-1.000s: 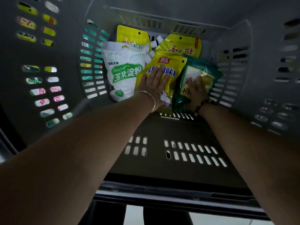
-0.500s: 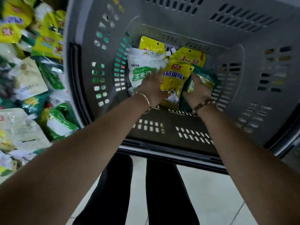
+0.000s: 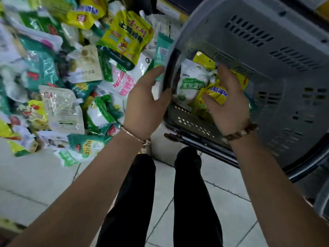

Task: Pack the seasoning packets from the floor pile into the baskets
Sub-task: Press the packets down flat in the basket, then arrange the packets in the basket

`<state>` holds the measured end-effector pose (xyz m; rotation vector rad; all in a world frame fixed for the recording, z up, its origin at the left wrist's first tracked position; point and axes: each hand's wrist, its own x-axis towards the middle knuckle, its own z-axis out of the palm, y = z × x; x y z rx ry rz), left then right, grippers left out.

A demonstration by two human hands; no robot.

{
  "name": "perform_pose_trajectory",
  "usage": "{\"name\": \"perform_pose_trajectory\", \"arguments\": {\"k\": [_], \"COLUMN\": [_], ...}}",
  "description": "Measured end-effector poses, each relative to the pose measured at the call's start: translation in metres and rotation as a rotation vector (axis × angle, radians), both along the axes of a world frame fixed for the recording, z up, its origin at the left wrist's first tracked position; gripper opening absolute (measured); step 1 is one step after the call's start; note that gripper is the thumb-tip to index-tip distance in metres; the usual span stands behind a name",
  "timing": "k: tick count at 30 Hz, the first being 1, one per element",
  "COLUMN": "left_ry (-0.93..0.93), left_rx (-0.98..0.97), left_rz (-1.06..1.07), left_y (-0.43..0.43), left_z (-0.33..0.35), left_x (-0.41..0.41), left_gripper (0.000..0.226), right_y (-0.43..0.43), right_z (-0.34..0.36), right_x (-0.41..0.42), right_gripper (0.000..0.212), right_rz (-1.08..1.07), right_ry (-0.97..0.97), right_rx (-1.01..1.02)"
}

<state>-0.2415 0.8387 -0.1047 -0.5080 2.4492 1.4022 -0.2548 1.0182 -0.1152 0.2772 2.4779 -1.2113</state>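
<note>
A grey slotted basket (image 3: 277,72) lies tilted on the right, with its opening facing me. Inside it are a white-and-green starch bag (image 3: 191,84), a yellow packet (image 3: 216,92) with blue lettering and more yellow packets behind. My right hand (image 3: 229,102) is in the basket mouth, fingers loosely spread over the yellow packet, holding nothing that I can see. My left hand (image 3: 146,102) hovers outside the basket's left rim with relaxed fingers, empty. The floor pile (image 3: 71,77) of green, yellow and white seasoning packets spreads to the left.
A teal packet (image 3: 162,52) stands against the basket's left rim. A large yellow packet (image 3: 128,36) lies on top of the pile. My black-trousered legs (image 3: 160,202) stand on pale floor tiles below. Another dark basket edge (image 3: 313,168) shows at the right.
Both hands have drawn back from pressing the packets in the basket. My left hand came out past the left rim, and the view swung left onto the floor pile.
</note>
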Motion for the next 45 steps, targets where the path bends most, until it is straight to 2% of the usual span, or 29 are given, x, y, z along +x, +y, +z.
{"name": "perform_pose_trajectory", "arguments": {"k": [5, 10, 16, 24, 28, 32, 40, 41, 43, 44, 45], "left_ry": [-0.057, -0.138, -0.32, -0.615, -0.696, -0.617, -0.418, -0.41, -0.397, -0.395, -0.401], "left_rx": [0.039, 0.034, -0.044, -0.044, -0.011, 0.023, 0.099, 0.117, 0.144, 0.167, 0.202], "left_rz": [0.219, 0.382, 0.436, 0.523, 0.526, 0.518, 0.567, 0.58, 0.609, 0.64, 0.686], "left_y": [-0.059, -0.106, -0.142, -0.152, -0.144, -0.137, -0.134, -0.134, -0.134, -0.135, -0.136], "left_z": [-0.004, -0.033, -0.094, -0.217, -0.272, -0.307, -0.337, -0.338, -0.337, -0.336, -0.334], "left_x": [0.035, 0.076, 0.127, 0.195, 0.206, 0.189, 0.138, 0.133, 0.124, 0.12, 0.115], "left_gripper": [0.044, 0.042, 0.046, 0.048, 0.049, 0.043, 0.038, 0.038, 0.037, 0.036, 0.036], "right_y": [-0.074, -0.142, -0.184, -0.202, -0.218, -0.239, -0.242, -0.239, -0.233, -0.23, -0.227], "right_z": [0.016, -0.01, -0.094, -0.229, -0.284, -0.321, -0.361, -0.361, -0.366, -0.366, -0.365], "right_x": [0.011, 0.039, 0.063, 0.07, 0.07, 0.051, 0.032, 0.031, 0.029, 0.03, 0.029], "right_gripper": [0.062, 0.057, 0.052, 0.051, 0.051, 0.054, 0.071, 0.064, 0.033, 0.024, 0.025], "right_rz": [0.061, 0.173, 0.178, 0.143, 0.105, 0.022, -0.469, -0.504, -0.525, -0.523, -0.538], "right_ry": [0.019, -0.044, -0.356, -0.526, -0.561, -0.549, -0.717, -0.766, -0.824, -0.804, -0.782], "right_rx": [-0.101, -0.127, -0.051, 0.072, 0.108, 0.089, 0.036, 0.004, -0.156, -0.206, -0.198]}}
